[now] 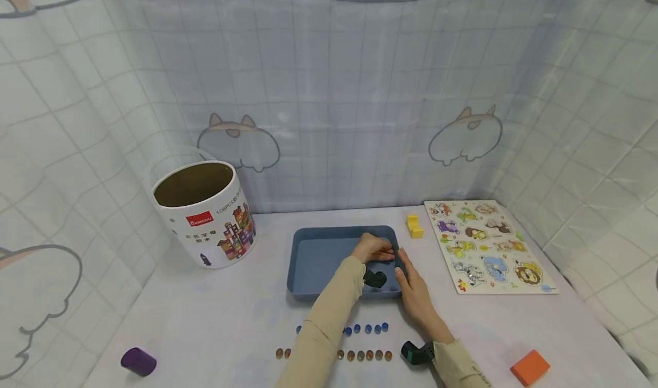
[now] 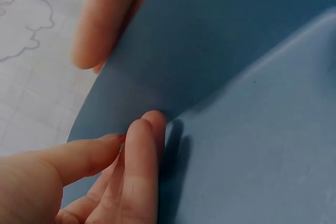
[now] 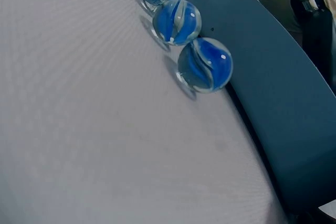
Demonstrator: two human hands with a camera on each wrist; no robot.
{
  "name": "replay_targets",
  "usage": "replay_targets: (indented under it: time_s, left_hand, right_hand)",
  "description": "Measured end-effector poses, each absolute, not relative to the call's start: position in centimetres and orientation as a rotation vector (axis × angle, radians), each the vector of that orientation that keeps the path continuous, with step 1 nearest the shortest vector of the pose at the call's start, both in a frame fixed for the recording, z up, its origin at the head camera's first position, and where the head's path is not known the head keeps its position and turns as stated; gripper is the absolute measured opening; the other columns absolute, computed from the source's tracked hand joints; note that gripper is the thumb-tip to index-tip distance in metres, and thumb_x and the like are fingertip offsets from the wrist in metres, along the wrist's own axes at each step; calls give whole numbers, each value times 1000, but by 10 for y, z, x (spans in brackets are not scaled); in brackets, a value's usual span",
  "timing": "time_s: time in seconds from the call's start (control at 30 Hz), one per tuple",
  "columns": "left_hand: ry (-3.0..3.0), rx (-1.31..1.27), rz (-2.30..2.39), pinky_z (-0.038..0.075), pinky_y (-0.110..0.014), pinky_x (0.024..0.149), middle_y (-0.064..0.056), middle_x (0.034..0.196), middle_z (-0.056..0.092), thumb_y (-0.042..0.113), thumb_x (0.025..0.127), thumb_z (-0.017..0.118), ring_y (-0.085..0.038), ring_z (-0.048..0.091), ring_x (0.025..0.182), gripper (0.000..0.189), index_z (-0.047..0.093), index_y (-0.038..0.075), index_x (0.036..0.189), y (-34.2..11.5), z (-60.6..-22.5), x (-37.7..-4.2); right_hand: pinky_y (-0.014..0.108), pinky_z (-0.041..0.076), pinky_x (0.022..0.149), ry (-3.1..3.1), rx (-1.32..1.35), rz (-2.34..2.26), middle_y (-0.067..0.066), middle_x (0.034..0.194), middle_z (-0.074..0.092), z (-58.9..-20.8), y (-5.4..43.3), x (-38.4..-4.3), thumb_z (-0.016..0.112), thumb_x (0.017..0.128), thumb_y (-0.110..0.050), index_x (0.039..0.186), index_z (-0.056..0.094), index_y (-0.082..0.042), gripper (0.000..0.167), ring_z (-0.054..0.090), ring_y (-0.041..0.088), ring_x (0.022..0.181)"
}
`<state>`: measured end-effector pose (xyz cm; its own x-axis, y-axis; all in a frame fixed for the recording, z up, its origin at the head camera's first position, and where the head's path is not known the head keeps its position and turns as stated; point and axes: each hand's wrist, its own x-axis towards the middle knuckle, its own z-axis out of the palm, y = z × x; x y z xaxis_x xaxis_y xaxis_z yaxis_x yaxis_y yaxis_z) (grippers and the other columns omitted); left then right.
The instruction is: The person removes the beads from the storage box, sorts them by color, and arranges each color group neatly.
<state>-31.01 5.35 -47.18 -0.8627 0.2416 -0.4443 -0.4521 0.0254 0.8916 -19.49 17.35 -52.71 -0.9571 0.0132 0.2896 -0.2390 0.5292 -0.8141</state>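
A shallow blue-grey tray [image 1: 317, 262] lies on the table. My left hand [image 1: 373, 248] reaches into its right side, thumb and fingertips together near the inner corner. In the left wrist view the left hand [image 2: 118, 177] hides whatever may be between those fingertips. Against the tray's right rim rests my right hand [image 1: 418, 299], fingers straight and thumb apart. In front of the tray runs a row of blue marbles [image 1: 357, 328], seen large beside the tray wall [image 3: 294, 103] in the right wrist view. A row of brownish marbles [image 1: 361, 355] lies nearer; the left sleeve covers part of both rows.
A white bucket [image 1: 205, 222] stands at the back left. Right of the tray are a yellow block [image 1: 414, 227] and an animal puzzle board [image 1: 488, 248]. A purple cylinder [image 1: 139, 362] lies front left, an orange block [image 1: 530, 368] front right. Curtains surround the table.
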Motion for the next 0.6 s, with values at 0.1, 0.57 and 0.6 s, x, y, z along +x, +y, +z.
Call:
replay_targets:
  time_s: [0.1, 0.57, 0.6]
  left_hand:
    - [1769, -165, 1881, 60, -31, 74, -28, 102, 70, -6, 90, 62, -23, 73, 71, 21, 65, -15, 108, 45, -468, -310]
    - [1742, 104, 1842, 59, -24, 74, -7, 91, 71, 13, 94, 63, -12, 70, 74, 32, 64, -5, 121, -6, -433, -298]
    - [1757, 134, 1835, 59, -25, 76, -7, 93, 71, 14, 95, 63, -12, 70, 75, 33, 64, -4, 122, -10, -430, -295]
  right_hand:
    - [53, 23, 114, -2523, 191, 1397, 19, 158, 27, -527, 174, -196, 40, 106, -25, 153, 28, -4, 52, 28, 38, 145]
    - [56, 19, 117, -2551, 160, 1402, 19, 159, 25, -525, 173, -196, 39, 106, -23, 153, 26, -4, 53, 24, 39, 146]
    - [56, 19, 117, -2548, 158, 1408, 19, 159, 25, -525, 172, -196, 39, 106, -23, 153, 26, -4, 53, 24, 39, 146]
